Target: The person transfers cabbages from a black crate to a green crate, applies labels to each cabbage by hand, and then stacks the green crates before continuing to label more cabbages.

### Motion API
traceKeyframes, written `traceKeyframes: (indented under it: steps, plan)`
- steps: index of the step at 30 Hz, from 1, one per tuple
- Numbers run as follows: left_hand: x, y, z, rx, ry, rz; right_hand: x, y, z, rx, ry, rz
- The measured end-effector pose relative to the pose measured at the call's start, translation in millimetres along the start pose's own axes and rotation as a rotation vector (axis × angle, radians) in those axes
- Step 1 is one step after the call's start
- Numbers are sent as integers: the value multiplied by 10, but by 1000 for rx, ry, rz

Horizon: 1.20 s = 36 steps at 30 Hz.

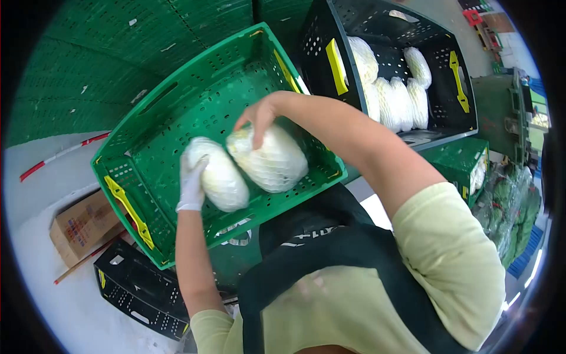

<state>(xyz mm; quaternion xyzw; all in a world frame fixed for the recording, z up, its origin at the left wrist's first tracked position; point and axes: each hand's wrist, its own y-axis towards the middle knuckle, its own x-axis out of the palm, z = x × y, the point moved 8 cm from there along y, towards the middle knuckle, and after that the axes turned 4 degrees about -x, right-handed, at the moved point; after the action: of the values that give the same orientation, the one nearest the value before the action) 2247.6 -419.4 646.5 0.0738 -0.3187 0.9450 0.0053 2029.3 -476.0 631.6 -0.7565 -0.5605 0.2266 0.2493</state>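
Two pale, net-wrapped cabbages are at the near side of a green crate (194, 109). My left hand (193, 180), in a white glove, grips the left cabbage (217, 174) from its left side. Bare, my right hand (257, 120) has its fingers curled over the upper end of the right cabbage (277, 162). The two cabbages lie side by side, close together. The undersides of both are hidden from view.
A black crate (433, 127) at the upper right holds several net-wrapped cabbages (392, 103). Stacked green crates (76, 76) stand at the upper left. A cardboard box (85, 227) and black crates (141, 289) lie at the lower left. Another green crate (457, 162) is at the right.
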Motion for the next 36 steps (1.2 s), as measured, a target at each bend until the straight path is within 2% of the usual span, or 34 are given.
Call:
traceKeyframes:
  steps: [1, 3, 4, 7, 9, 11, 13, 15, 17, 19, 21, 22, 23, 24, 25, 26, 27, 29, 30, 31, 32, 33, 34, 36]
  plan:
    - [164, 92, -235, -52, -20, -46, 56, -19, 255, 81, 103, -51]
    - [398, 214, -540, -76, 67, -15, -72, 60, 450, 201, -288, -76]
    - [435, 228, -626, -181, 149, 52, -120, 87, 518, 258, -482, -91]
    - [679, 213, -654, -94, 320, -80, -278, 217, 457, 223, -865, 32]
    - [873, 74, -500, -108, 346, -91, -343, -393, -498, 159, -692, 64]
    - [1003, -15, -497, -182, 347, -127, -452, -849, -993, -67, -782, 312]
    - [984, 78, -672, -112, 466, -147, -590, -1626, -1290, -310, -819, 540]
    - [919, 230, -940, -25, 436, -66, -834, -2552, -1181, -518, -742, 846]
    - [1022, 316, -948, 52, 614, -142, -1119, -3496, -637, -383, -685, 1015]
    - [1056, 379, -904, 185, 793, -168, -1425, -4358, 397, -164, -660, 1160]
    - [1314, 73, -652, 328, 829, -114, -1623, -5216, 1867, 233, -571, 1256]
    - [1422, -38, -578, 229, 1038, -13, -1595, -5664, 2586, 528, -554, 1301]
    - [1530, -136, -442, 122, 1235, 107, -1522, -6042, 3289, 868, -424, 1217]
    - [1858, -240, -1, 297, 1064, 118, -1446, -6246, 3872, 1024, -230, 1064]
    - [2229, -400, 532, 462, 901, 135, -1421, -6295, 4358, 1006, -112, 1073]
    - [2773, -556, 1058, 597, 855, 126, -1393, -6144, 4479, 877, -46, 1185]
    - [3456, -700, 1528, 729, 814, 120, -1379, -5888, 4661, 888, 22, 1088]
    - [4943, -834, 1859, 973, 1215, -175, -1255, -5698, 4621, 1134, 117, 1399]
    - [5545, -723, 1733, 965, 1294, -416, -1194, -5601, 4609, 1122, 102, 1482]
    - [5858, -504, 1397, 1127, 1372, -657, -1133, -5555, 4613, 1117, 87, 1570]
    - [6091, -172, 989, 1117, 1526, -841, -1124, -5578, 4599, 1112, 57, 1665]
    - [6261, 88, 596, 1154, 1765, -875, -1149, -5578, 4594, 1108, 62, 1657]
    - [6208, 410, 56, 1385, 2071, -968, -1159, -5612, 4545, 1105, 70, 1651]
    - [6249, 802, -425, 1603, 2076, -1054, -1209, -5725, 4346, 1089, 8, 1627]
